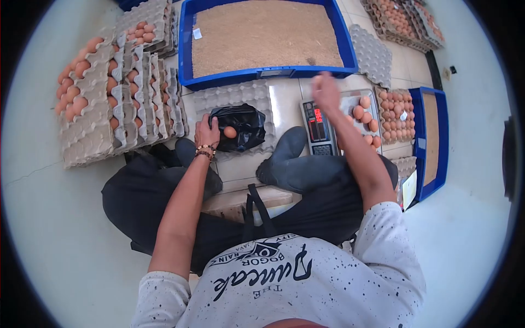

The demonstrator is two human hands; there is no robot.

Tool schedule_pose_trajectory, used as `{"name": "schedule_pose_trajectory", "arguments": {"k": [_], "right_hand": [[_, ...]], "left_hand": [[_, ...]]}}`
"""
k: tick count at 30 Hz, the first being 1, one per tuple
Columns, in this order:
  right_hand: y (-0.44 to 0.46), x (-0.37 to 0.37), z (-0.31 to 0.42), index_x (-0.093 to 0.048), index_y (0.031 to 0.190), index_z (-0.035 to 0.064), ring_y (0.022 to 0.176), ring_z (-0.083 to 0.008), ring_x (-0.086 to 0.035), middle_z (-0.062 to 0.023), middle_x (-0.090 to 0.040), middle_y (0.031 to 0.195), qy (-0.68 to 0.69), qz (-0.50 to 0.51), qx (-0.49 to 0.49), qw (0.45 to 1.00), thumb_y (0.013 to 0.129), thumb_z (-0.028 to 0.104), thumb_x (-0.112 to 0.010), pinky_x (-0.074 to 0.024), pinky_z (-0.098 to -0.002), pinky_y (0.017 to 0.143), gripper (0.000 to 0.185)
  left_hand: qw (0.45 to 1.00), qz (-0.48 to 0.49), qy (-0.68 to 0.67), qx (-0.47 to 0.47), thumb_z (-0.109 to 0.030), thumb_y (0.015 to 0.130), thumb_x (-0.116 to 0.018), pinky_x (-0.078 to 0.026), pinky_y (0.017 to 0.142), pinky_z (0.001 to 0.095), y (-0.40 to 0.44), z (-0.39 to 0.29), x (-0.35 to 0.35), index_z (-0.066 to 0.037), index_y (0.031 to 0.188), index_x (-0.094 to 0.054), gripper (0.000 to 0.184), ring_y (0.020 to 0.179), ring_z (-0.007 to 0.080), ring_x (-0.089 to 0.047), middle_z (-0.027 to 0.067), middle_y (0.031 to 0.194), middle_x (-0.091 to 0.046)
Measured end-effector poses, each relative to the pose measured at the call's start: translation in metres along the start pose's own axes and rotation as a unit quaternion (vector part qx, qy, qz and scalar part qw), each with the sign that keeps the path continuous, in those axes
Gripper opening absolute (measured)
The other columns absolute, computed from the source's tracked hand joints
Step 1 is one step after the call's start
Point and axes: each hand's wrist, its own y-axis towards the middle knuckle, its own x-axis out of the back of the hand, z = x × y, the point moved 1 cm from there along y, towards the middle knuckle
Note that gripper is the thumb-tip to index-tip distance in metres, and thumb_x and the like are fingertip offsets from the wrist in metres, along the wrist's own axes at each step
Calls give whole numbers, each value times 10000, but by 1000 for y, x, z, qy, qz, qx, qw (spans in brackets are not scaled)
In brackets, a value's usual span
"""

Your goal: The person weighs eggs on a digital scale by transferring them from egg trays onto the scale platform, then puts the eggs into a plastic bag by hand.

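Observation:
My left hand (206, 134) grips the left edge of a black plastic bag (243, 123), which lies open on a grey egg tray (229, 94). One brown egg (229, 132) rests on the bag, just right of my fingers. My right hand (326, 93), blurred by motion, is raised near the upper left corner of a digital scale (316, 124) with a lit red display. Its fingers look curled, and whether they hold anything is hidden. Several brown eggs (366, 117) lie on the scale's metal plate, partly behind my right forearm.
A blue bin (266, 72) of brown granular material stands ahead. Stacked trays of eggs (117, 98) rise at the left. Right of the scale are another egg tray (397, 112) and a second blue bin (420, 143). More egg trays (402, 24) stand at the upper right.

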Motion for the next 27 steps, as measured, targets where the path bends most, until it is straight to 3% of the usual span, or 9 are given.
{"name": "schedule_pose_trajectory", "arguments": {"k": [2, 5, 7, 13, 18, 20, 23, 24, 27], "right_hand": [[-22, -50, 45, -523, 1113, 38, 959, -404, -569, -232, -590, 1028, 236, 58, 111, 964, 792, 140, -597, -458, -472, 839, 344], [-64, -77, 133, -530, 1105, 10, 956, -412, -563, -223, -591, 1007, 209, 154, 298, 918, 723, 110, -645, -459, -437, 868, 411], [-77, -108, 157, -548, 1030, 28, 983, -351, -592, -205, -604, 993, 58, 306, 309, 899, 721, 102, -649, -503, -439, 806, 333], [-90, -165, 146, -588, 993, 19, 826, -365, -620, -191, -615, 896, 4, 298, 240, 924, 759, 172, -625, -514, -460, 678, 281], [-47, -29, 131, -629, 925, 69, 772, -348, -637, -156, -650, 864, 8, 138, 308, 941, 749, 183, -615, -505, -460, 663, 210], [0, -18, 58, -631, 838, 57, 806, -340, -642, -171, -637, 808, 53, -4, 197, 979, 735, 203, -607, -512, -447, 718, 180], [28, 42, -41, -637, 869, 29, 844, -334, -653, -188, -662, 885, -27, -48, -142, 988, 739, 179, -619, -511, -460, 720, 199], [31, 36, -103, -633, 978, 39, 900, -333, -650, -201, -660, 952, -35, -94, -144, 985, 738, 253, -652, -519, -452, 766, 322], [11, 54, -147, -579, 1139, 47, 1031, -347, -613, -216, -638, 1068, -123, -15, -319, 940, 733, 355, -689, -498, -429, 875, 521]], "left_hand": [[1000, -12, -12, 0, -390, 913, -478, -454, 790, 502, 1, -4, 0, -120, 1140, -559, 363, 954, 428, -563, 227, 986, -579], [999, -17, -29, -1, -380, 900, -504, -460, 783, 499, 1, -6, 4, -115, 1126, -577, 356, 948, 424, -572, 219, 986, -583], [1000, -12, -28, 0, -381, 896, -510, -462, 790, 496, 5, -1, 4, -115, 1128, -582, 361, 952, 422, -572, 215, 990, -586], [998, -49, -34, -9, -396, 894, -515, -468, 802, 481, 7, 16, -8, -112, 1167, -580, 399, 955, 415, -580, 217, 1016, -593], [998, -42, -20, -30, -400, 915, -490, -465, 811, 472, 11, 9, -9, -110, 1187, -577, 406, 980, 401, -577, 212, 1037, -596], [999, -44, -19, -18, -393, 923, -480, -462, 815, 471, 8, 4, -4, -123, 1197, -576, 397, 992, 399, -574, 201, 1036, -600], [999, -32, 6, -2, -406, 924, -481, -452, 834, 472, 7, 0, -2, -139, 1219, -565, 407, 1004, 402, -569, 212, 1056, -597], [999, -27, 23, 7, -405, 923, -476, -456, 825, 476, 6, 0, -2, -159, 1226, -562, 399, 1010, 398, -568, 200, 1064, -589], [1000, -21, 14, -10, -406, 923, -474, -453, 810, 483, 3, -3, -1, -145, 1197, -564, 389, 997, 404, -566, 201, 1058, -583]]}}
